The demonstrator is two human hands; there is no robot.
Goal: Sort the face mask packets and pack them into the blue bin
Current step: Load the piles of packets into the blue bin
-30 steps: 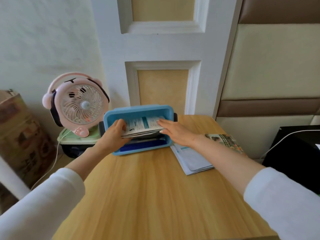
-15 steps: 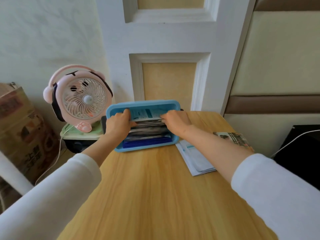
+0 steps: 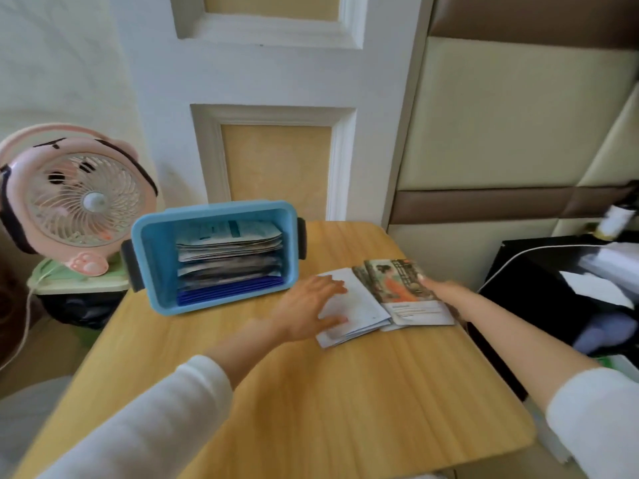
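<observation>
Head view: my left hand (image 3: 309, 311) lies flat, fingers spread and straight, pressing the white packets (image 3: 356, 316) on the table (image 3: 311, 409), just right of the blue bin (image 3: 152, 267). My right hand (image 3: 446, 292) touches the far edge of the illustrated packets (image 3: 397, 288), which partly overlap the white ones. Blur hides whether those fingers pinch or merely rest there, so I cannot tell. The bin already holds the sorted packets (image 3: 228, 257). Because the two kinds overlap, lifting one stack could drag the other along or fan the packets off the table's edge. Half a second ago both my hands were inside the bin; now they are on these loose stacks.
</observation>
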